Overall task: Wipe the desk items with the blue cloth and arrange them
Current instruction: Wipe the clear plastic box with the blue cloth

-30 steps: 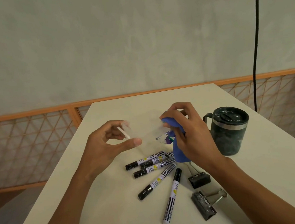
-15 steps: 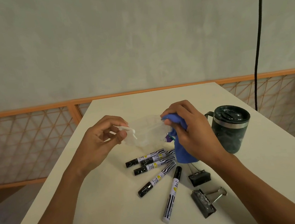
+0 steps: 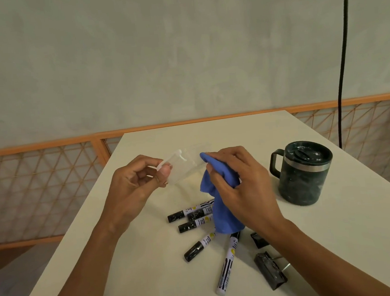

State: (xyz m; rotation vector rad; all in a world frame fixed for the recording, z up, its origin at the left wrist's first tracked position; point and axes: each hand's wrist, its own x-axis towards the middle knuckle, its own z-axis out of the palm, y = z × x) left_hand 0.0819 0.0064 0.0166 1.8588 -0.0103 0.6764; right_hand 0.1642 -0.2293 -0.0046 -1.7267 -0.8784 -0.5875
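My left hand [image 3: 134,187] pinches one end of a small clear plastic case [image 3: 181,167] and holds it above the white desk [image 3: 336,241]. My right hand [image 3: 241,186] grips a bunched blue cloth [image 3: 219,197] and presses it against the case's right side. The cloth hangs down over several black-and-white markers [image 3: 195,218] fanned out on the desk below the hands. Two black binder clips [image 3: 270,272] lie near my right forearm, one partly hidden by it.
A dark green lidded mug [image 3: 302,174] stands on the right of the desk, handle to the left. A black cable [image 3: 343,54] hangs down the wall behind it. An orange lattice railing [image 3: 40,183] runs past the desk's far and left edges.
Both hands rose slightly and turned the clear case. The left hand went from a loose hold to a pinch on the case's end, and the cloth now hangs lower over the markers.
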